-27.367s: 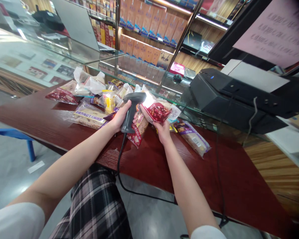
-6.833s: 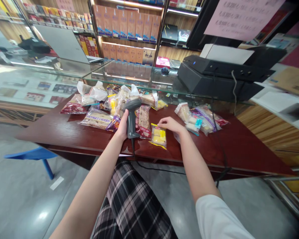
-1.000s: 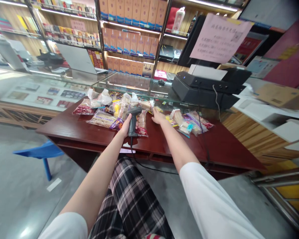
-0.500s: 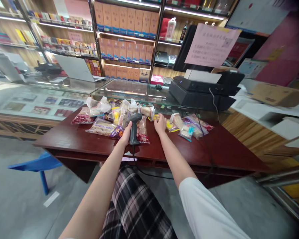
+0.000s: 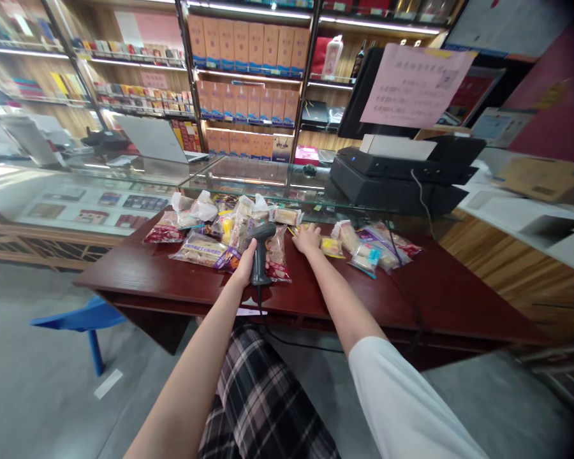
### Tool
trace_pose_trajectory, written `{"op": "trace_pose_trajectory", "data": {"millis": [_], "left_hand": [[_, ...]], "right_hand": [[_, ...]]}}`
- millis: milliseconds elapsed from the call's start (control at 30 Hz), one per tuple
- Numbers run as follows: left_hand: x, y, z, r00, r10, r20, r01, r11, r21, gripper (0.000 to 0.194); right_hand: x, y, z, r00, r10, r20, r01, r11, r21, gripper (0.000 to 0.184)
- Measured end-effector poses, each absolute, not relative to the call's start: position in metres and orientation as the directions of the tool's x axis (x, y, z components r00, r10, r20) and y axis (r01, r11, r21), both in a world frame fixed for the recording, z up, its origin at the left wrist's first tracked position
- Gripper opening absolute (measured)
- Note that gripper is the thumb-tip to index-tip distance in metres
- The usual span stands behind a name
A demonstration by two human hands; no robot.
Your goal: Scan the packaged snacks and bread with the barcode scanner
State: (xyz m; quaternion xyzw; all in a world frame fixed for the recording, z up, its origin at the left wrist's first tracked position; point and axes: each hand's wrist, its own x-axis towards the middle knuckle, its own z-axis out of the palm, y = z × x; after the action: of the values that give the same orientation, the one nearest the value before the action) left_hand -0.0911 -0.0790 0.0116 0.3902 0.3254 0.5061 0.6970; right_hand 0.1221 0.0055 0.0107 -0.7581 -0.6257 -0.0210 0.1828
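My left hand is wrapped round the handle of a dark grey barcode scanner, held upright over the front of the desk. My right hand is closed over a small yellow packet, mostly hidden under its fingers. To the left lie several bagged breads, among them a long clear bag with purple print and a red-and-clear bag. Behind the scanner is another red-and-clear bag. Right of my right hand lie a yellow packet, a wrapped bread and a blue-labelled packet.
The dark red desk stands against a glass display counter. A black printer and a monitor with a pink notice are at the back right. The scanner's cable hangs below the desk edge. A blue stool stands left.
The view has shifted slightly. My right hand has moved a little left, further over the yellow packet, and now covers more of it. My left hand still holds the scanner.
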Motion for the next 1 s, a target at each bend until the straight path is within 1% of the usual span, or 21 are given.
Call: {"op": "trace_pose_trajectory", "data": {"millis": [67,100,133,167,200,233,267,300,333,367,400,467,633,767,833,933,1000], "left_hand": [[-0.091,-0.079,0.012,0.282,0.958,-0.054,-0.449,0.182,0.875,0.057],[-0.091,-0.079,0.012,0.287,0.956,-0.054,-0.451,0.184,0.873,0.057],[-0.091,-0.079,0.012,0.291,0.955,-0.054,-0.453,0.187,0.872,0.058],[-0.091,-0.079,0.012,0.294,0.954,-0.055,-0.453,0.190,0.871,0.058],[-0.091,-0.080,0.012,0.297,0.953,-0.057,-0.451,0.192,0.872,0.058],[-0.091,-0.080,0.012,0.297,0.953,-0.058,-0.450,0.193,0.872,0.058],[-0.091,-0.080,0.012,0.296,0.953,-0.060,-0.449,0.194,0.872,0.059],[-0.091,-0.080,0.012,0.295,0.954,-0.060,-0.448,0.194,0.873,0.059],[-0.091,-0.080,0.012,0.292,0.955,-0.055,-0.451,0.188,0.872,0.060],[-0.091,-0.080,0.011,0.290,0.956,-0.047,-0.454,0.180,0.873,0.060],[-0.091,-0.080,0.011,0.287,0.957,-0.038,-0.455,0.171,0.874,0.061],[-0.091,-0.079,0.009,0.289,0.957,-0.027,-0.446,0.160,0.881,0.062],[-0.093,-0.078,0.006,0.315,0.949,0.000,-0.421,0.140,0.896,0.064],[-0.093,-0.080,0.006,0.325,0.945,0.032,-0.401,0.107,0.910,0.066],[-0.093,-0.082,0.007,0.340,0.940,0.036,-0.389,0.105,0.915,0.067],[-0.092,-0.084,0.010,0.368,0.929,0.023,-0.362,0.120,0.924,0.069],[-0.092,-0.085,0.012,0.378,0.926,0.018,-0.347,0.123,0.930,0.069]], "right_hand": [[0.129,0.002,0.004,0.150,0.933,0.326,0.936,-0.028,-0.352,0.043],[0.133,0.000,0.001,0.128,0.927,0.353,0.897,0.044,-0.440,0.042],[0.138,0.000,-0.002,0.140,0.921,0.363,0.817,0.100,-0.568,0.040],[0.142,0.001,-0.005,0.182,0.918,0.351,0.679,0.141,-0.720,0.038],[0.146,0.002,-0.006,0.232,0.922,0.310,0.487,0.165,-0.858,0.035],[0.149,0.004,-0.006,0.278,0.930,0.239,0.256,0.168,-0.952,0.032],[0.151,0.006,-0.005,0.301,0.941,0.155,0.026,0.154,-0.988,0.028],[0.153,0.007,-0.004,0.301,0.951,0.075,-0.168,0.131,-0.977,0.025],[0.154,0.008,-0.002,0.287,0.958,0.013,-0.310,0.105,-0.945,0.023],[0.155,0.009,0.000,0.268,0.963,-0.028,-0.403,0.085,-0.911,0.021],[0.156,0.009,0.003,0.254,0.966,-0.052,-0.462,0.074,-0.884,0.019],[0.157,0.007,0.007,0.230,0.971,-0.072,-0.534,0.064,-0.843,0.018],[0.158,-0.004,0.015,0.198,0.974,-0.106,-0.605,0.037,-0.795,0.019],[0.151,-0.009,0.019,0.111,0.994,-0.023,-0.685,0.060,-0.726,0.012],[0.144,-0.010,0.019,0.076,0.997,0.030,-0.709,0.075,-0.702,0.012],[0.133,-0.011,0.018,0.064,0.995,0.071,-0.692,0.095,-0.716,0.015],[0.127,-0.011,0.017,0.061,0.993,0.100,-0.646,0.115,-0.755,0.016]]}}
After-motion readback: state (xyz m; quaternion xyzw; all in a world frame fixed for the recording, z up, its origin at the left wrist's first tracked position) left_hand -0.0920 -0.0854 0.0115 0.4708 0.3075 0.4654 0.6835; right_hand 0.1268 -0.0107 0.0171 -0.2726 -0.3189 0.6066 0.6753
